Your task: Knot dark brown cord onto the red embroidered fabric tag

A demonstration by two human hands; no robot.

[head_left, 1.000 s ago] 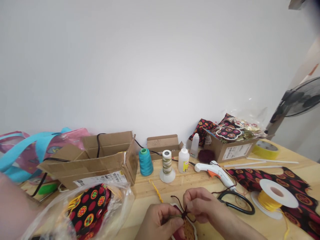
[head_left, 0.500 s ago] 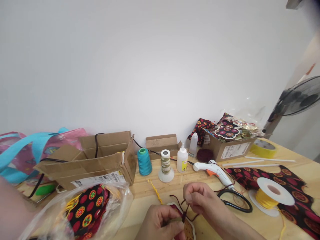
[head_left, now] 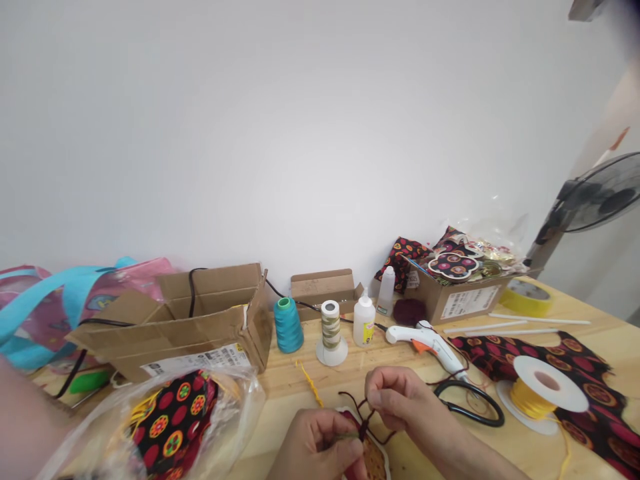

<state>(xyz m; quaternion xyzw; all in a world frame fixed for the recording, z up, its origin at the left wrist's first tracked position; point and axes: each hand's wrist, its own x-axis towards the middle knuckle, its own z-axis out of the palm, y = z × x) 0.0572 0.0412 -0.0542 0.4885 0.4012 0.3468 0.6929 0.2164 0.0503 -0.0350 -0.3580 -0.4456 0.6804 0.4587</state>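
At the bottom middle, my left hand [head_left: 323, 445] is closed, pinching a dark red cord [head_left: 365, 427] where it bunches into a knot. A bit of olive-coloured strand seems to show between its fingers, too small to name. To its right, my right hand [head_left: 400, 400] pinches an end of the same cord between thumb and forefinger. Loose cord ends stick out on both sides of the knot. Beneath the hands lies a patterned piece with a pale scalloped edge [head_left: 379, 460], partly hidden by my left hand. A twisted yellow cord [head_left: 311, 385] lies just beyond.
Behind stand a teal thread cone [head_left: 289, 327], a variegated thread cone [head_left: 331, 327] and a glue bottle [head_left: 365, 323]. Rightward lie a white glue gun [head_left: 433, 347], black-handled scissors [head_left: 493, 420] and a yellow cord spool [head_left: 535, 400]. A plastic bag [head_left: 245, 413] and cardboard box [head_left: 175, 337] sit left.
My left hand has shifted slightly left, with the knot of cord moving along. My right hand stays nearly in place, still pinching the cord end.
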